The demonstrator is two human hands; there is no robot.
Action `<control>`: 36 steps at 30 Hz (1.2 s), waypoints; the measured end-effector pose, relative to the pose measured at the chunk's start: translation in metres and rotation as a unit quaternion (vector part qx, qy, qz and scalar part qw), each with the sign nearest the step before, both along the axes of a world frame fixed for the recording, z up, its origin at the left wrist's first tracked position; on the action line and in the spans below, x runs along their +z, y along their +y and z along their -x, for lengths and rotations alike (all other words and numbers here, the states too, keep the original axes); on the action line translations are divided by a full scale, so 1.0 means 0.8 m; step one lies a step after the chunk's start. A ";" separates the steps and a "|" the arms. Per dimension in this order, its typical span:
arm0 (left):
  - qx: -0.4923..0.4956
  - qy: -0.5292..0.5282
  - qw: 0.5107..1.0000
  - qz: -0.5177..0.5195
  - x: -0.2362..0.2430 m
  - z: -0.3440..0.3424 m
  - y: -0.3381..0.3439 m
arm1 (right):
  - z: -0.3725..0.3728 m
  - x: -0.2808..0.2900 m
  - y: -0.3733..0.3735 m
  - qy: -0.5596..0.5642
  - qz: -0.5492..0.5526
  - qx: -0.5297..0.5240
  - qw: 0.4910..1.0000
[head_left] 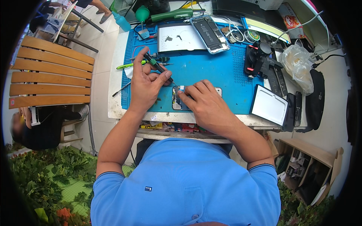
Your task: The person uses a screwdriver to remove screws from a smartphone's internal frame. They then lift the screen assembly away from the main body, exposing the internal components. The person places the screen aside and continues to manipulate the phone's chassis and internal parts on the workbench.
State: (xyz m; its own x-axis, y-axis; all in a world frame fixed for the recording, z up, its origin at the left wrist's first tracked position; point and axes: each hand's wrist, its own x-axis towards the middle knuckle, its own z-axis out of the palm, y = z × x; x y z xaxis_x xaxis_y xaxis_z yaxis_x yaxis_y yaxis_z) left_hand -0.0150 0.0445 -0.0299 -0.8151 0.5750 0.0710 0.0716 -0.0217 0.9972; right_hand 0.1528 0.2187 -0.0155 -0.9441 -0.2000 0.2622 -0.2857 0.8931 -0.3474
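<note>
Two hands work on one small phone at the near edge of a blue mat.

The left hand (145,84) grasps a black-and-green screwdriver (158,67), tip down on the phone (180,98); the right hand (201,101) presses the phone flat, gripping nothing. A second, opened phone (210,34) lies beyond, beside one white sheet (180,37); an orange box (289,19) stands far right.

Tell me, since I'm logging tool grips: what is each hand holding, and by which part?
Left hand: black screwdriver, gripped mid-shaft by the fingers. Right hand: presses on the small phone, holding nothing.
</note>
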 end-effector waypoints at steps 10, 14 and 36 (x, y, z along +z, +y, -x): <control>0.010 0.001 1.000 0.008 0.004 -0.001 0.001 | 0.000 0.001 0.001 -0.005 0.003 0.002 1.000; 0.012 0.007 1.000 0.005 0.004 -0.003 0.001 | 0.000 0.002 0.001 -0.003 -0.001 0.001 1.000; -0.006 0.307 0.951 -0.029 -0.025 -0.017 -0.014 | 0.000 0.001 0.004 -0.001 -0.016 0.016 1.000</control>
State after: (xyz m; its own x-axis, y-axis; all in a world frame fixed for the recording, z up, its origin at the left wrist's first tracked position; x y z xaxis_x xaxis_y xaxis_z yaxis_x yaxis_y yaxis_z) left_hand -0.0014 0.0331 -0.0503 -0.6026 0.5648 0.5638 0.6402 -0.0797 0.7641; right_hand 0.1528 0.2217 -0.0145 -0.9377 -0.2383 0.2527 -0.3134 0.8943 -0.3194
